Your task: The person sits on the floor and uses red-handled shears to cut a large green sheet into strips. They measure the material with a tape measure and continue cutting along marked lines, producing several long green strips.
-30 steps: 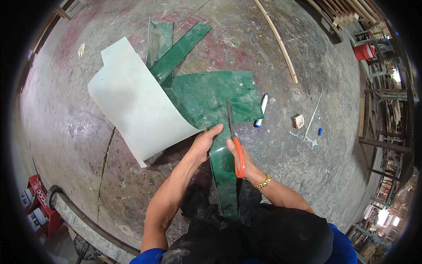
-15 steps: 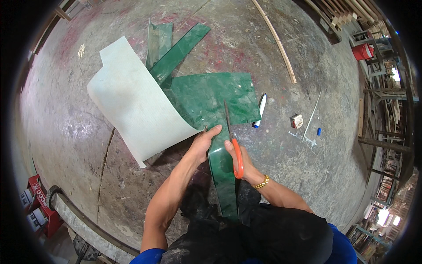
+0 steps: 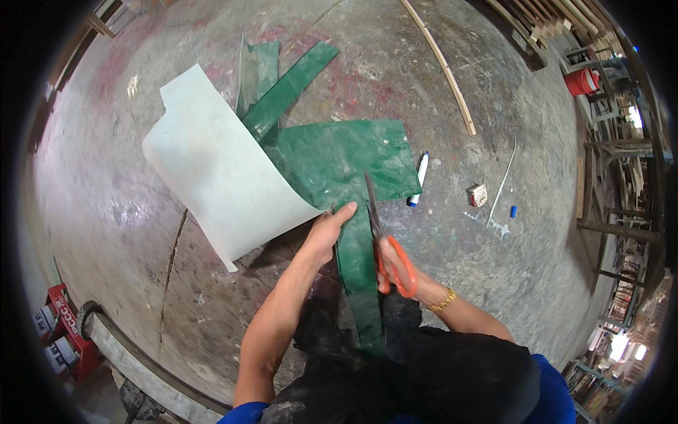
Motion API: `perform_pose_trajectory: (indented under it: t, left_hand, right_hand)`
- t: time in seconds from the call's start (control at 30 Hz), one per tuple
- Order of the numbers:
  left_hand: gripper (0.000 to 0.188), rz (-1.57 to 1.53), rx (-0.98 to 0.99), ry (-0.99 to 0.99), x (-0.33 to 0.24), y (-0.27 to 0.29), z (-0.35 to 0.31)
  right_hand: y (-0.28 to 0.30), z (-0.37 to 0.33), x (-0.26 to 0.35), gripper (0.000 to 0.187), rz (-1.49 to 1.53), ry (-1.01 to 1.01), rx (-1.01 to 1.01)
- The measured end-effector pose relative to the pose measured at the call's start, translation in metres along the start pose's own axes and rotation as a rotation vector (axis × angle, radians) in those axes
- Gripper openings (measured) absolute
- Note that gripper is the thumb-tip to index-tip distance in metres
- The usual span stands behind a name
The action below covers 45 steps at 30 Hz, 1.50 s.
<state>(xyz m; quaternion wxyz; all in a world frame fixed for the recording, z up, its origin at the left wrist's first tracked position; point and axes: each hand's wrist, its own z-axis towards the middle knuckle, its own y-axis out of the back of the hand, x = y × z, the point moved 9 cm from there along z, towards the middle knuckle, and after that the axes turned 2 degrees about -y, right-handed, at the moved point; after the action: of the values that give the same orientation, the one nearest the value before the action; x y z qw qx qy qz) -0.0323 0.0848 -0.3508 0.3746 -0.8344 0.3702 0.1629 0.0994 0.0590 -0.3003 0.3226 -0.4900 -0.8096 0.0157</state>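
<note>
A green sheet [image 3: 346, 152] lies on the floor in front of me, its left part curled over to show a pale underside [image 3: 212, 169]. From it a narrow green strip [image 3: 358, 265] runs toward my legs. My left hand [image 3: 330, 232] is closed on the sheet near the strip's upper end, thumb on top. In my right hand [image 3: 392, 265] are scissors [image 3: 376, 208] with orange handles, fingers through the loops. Their blades point away from me along the strip's right edge, over the sheet. The lower blade is partly hidden.
Two loose green strips [image 3: 293, 90] lie beyond the sheet. To the right are a marker [image 3: 421, 173], its blue cap [image 3: 513, 211], a tape measure [image 3: 477, 194] and a long wooden strip [image 3: 448, 67]. Wooden racks [image 3: 621, 219] line the right side. A red box [image 3: 67, 328] stands at the left.
My right hand has shifted slightly right and toward me with the scissors, whose orange handles have turned and spread into view. My left hand keeps its hold in nearly the same place.
</note>
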Motion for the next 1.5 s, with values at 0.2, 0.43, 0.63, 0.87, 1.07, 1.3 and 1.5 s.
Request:
perform_pose_trajectory:
  t: [0.2, 0.43, 0.63, 0.87, 1.07, 1.3, 1.5]
  left_hand:
    - [0.032, 0.742, -0.145, -0.348, -0.042, 0.008, -0.056]
    - [0.091, 1.837, -0.457, -0.973, -0.135, -0.006, -0.135]
    - [0.104, 2.001, -0.521, -0.967, -0.115, 0.016, -0.082]
    - [0.084, 2.052, -0.489, -1.071, -0.099, 0.015, -0.075]
    - [0.070, 2.001, -0.408, -1.122, -0.095, 0.015, -0.077]
    - [0.043, 1.938, -0.389, -1.258, -0.108, 0.000, -0.092]
    - [0.034, 1.907, -0.338, -1.304, -0.113, -0.002, -0.101]
  right_hand:
    - [0.046, -0.089, -0.001, 0.056, -0.457, 0.079, -0.026]
    - [0.022, -0.145, 0.047, 0.063, -0.516, -0.079, 0.180]
    - [-0.030, -0.105, 0.021, 0.059, -0.346, -0.403, 0.198]
    - [-0.061, -0.046, -0.008, 0.076, -0.154, -0.287, 0.019]
    - [-0.074, -0.012, -0.006, 0.067, -0.078, -0.150, -0.186]
    - [-0.056, 0.019, 0.013, 0.057, -0.092, 0.027, -0.321]
    - [-0.056, 0.030, 0.028, 0.039, 0.008, -0.033, -0.268]
